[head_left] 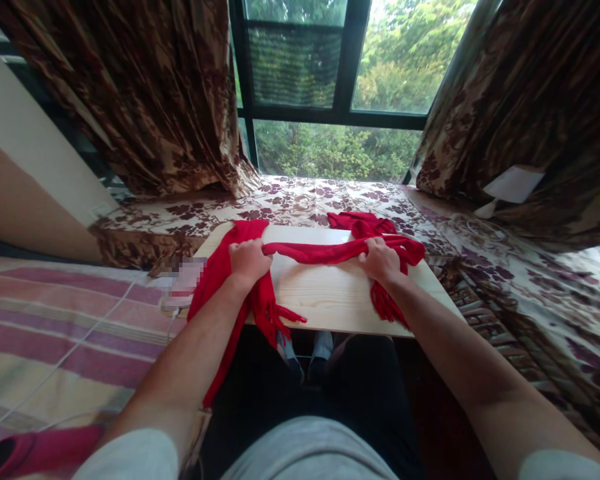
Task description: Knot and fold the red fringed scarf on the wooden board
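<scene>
A red fringed scarf is stretched between my two hands, just above a pale wooden table. My left hand is closed around it at the table's left side; from there the cloth drapes over the left edge and its fringe hangs past the front edge. On the right, my right hand grips the other part, palm down. Beyond that hand the scarf bunches up, with a fringe lying on the tabletop and more red cloth reaching over the back edge.
Behind the table runs a ledge covered in floral cloth, below a window between patterned curtains. A small white lamp stands at the right. To the left is a striped bedspread with a white cable across it.
</scene>
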### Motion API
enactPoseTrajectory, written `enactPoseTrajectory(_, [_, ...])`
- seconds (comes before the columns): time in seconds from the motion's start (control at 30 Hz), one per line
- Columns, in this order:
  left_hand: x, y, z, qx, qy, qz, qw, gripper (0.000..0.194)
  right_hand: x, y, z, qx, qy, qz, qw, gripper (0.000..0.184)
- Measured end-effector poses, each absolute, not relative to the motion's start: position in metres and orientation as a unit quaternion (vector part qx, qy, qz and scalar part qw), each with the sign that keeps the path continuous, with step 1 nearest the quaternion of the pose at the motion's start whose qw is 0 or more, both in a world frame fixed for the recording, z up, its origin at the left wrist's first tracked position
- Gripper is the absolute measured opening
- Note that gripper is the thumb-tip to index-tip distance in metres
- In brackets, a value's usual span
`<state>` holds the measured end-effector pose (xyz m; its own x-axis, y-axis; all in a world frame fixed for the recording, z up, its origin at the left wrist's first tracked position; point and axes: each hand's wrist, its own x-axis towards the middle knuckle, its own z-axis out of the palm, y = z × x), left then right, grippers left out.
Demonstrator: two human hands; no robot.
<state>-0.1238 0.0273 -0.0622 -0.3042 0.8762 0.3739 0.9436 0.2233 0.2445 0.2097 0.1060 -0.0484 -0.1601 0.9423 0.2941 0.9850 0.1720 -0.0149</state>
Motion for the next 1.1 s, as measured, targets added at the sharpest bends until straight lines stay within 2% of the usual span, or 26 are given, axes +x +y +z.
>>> enactPoseTrajectory(0.1, [-0.147,0.02,-0.063,-0.546,-0.806,-0.192,0.125,0.03,0.206,0.105,-0.062,-0.626,-0.769,-0.093,0.092,0.036])
enactPoseTrajectory(0.23, [-0.17,0.011,-0.073,-0.496,-0.847,-0.179,0.067,0.03,0.205,0.108,-0.074,-0.62,-0.776,-0.089,0.074,0.037])
enactPoseTrajectory(0.4, [-0.178,0.008,-0.081,-0.468,-0.855,-0.225,-0.003,0.035,0.202,0.11,-0.073,-0.617,-0.78,-0.084,0.06,0.038])
enactPoseTrajectory(0.63, [-0.179,0.011,-0.081,-0.468,-0.852,-0.235,-0.007,0.037,0.185,0.104,-0.056,-0.609,-0.784,-0.075,0.09,0.041])
enactPoseTrajectory(0.9, [-0.183,0.011,-0.083,-0.463,-0.854,-0.237,-0.008,0.048,0.172,0.102,-0.056,-0.601,-0.792,-0.06,0.09,0.041])
enactPoseTrajectory(1.1, [-0.188,0.011,-0.084,-0.459,-0.856,-0.237,-0.013,0.041,0.175,0.105,-0.061,-0.597,-0.793,-0.055,0.107,0.041])
